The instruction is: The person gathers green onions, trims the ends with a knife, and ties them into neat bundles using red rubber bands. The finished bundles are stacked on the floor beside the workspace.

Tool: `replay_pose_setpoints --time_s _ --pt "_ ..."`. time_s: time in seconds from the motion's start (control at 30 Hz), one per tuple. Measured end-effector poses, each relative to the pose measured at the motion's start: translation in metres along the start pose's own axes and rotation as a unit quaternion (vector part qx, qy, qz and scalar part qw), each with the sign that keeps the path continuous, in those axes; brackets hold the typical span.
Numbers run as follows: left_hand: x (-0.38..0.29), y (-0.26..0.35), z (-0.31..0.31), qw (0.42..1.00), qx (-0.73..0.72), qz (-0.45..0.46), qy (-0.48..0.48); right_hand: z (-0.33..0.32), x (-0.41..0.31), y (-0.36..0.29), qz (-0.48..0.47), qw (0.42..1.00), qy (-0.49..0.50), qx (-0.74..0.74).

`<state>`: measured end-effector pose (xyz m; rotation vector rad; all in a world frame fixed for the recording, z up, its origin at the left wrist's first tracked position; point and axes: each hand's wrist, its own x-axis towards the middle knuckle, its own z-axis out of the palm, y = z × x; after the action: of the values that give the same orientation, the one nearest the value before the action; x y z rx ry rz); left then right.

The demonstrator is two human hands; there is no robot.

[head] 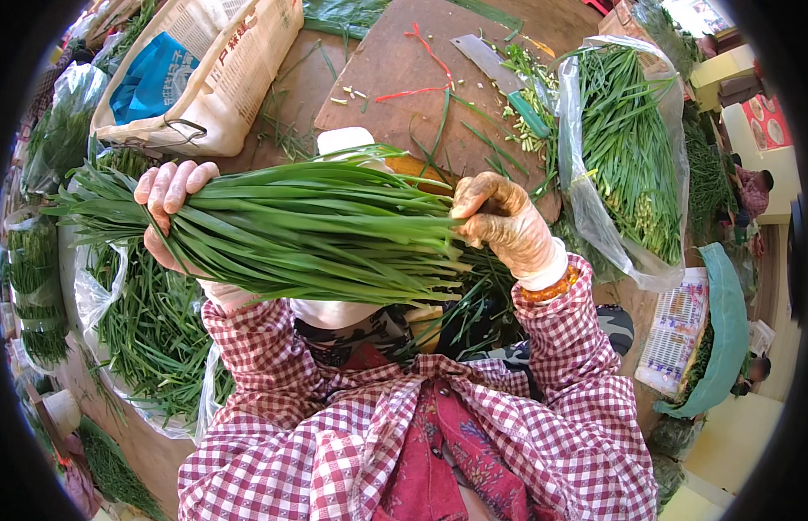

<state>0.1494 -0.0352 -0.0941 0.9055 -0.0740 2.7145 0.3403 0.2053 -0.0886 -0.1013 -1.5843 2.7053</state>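
Note:
A thick bunch of garlic chives (312, 228) lies sideways across the view above my lap. My left hand (172, 202) wraps around it near its leafy tips, which spread out past my fingers. At the other end, my right hand (505, 218) pinches thumb and forefinger together at the pale stem ends, seemingly on a stem or two. Beyond the bunch stands a wooden board (378, 71). On it rest a cleaver (485, 60) with a green handle (527, 115), a red string (420, 91) and scattered stem trimmings (524, 140).
A plastic bag of chives (632, 150) stands at the right. Loose chives fill another bag (156, 332) at the left. A cream plastic crate (247, 84) holding a blue bag (153, 78) is at the upper left. A white crate (674, 332) with green cloth sits at the far right.

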Motion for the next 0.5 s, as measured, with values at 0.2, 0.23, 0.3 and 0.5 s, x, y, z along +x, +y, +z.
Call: replay_pose_setpoints --time_s 0.2,0.23,0.3,0.5 --pt "0.000 0.003 -0.002 1.000 0.004 0.005 -0.004 -0.031 -0.030 -0.014 -0.077 0.992 0.018 -0.093" --pt "-0.001 0.004 -0.002 1.000 0.008 0.008 -0.001 -0.038 -0.044 -0.021 -0.084 0.990 0.028 -0.107" --pt "-0.002 0.005 -0.001 1.000 0.015 0.018 0.005 -0.051 -0.070 -0.032 0.005 0.908 0.095 -0.409" --pt "-0.001 0.001 0.000 1.000 0.000 0.018 0.009 -0.027 -0.072 -0.018 -0.004 0.770 0.149 -0.620"
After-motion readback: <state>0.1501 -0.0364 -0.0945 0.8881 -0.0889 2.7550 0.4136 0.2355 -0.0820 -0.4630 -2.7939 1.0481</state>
